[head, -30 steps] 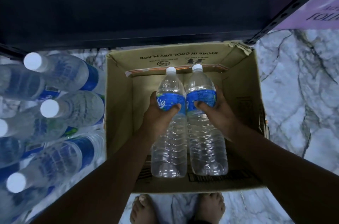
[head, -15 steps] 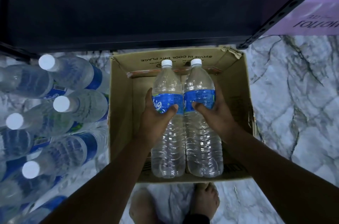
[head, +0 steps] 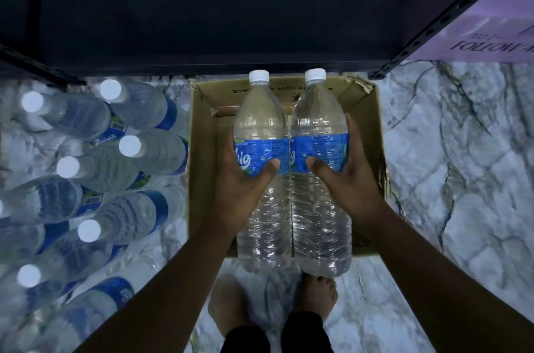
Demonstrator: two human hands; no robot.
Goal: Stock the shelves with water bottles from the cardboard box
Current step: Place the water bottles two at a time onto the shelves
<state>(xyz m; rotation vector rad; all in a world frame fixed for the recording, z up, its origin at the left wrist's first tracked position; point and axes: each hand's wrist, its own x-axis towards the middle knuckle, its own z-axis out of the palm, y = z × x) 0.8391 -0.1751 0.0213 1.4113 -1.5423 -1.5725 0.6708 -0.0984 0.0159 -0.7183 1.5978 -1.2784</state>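
Head view: two bottles upright, caps toward shelf.

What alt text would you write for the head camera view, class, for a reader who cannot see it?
A person's left hand and right hand each hold an upright water bottle by its blue label, the left bottle and right bottle side by side above an open cardboard box on a marble floor. More bottles stand to the left.
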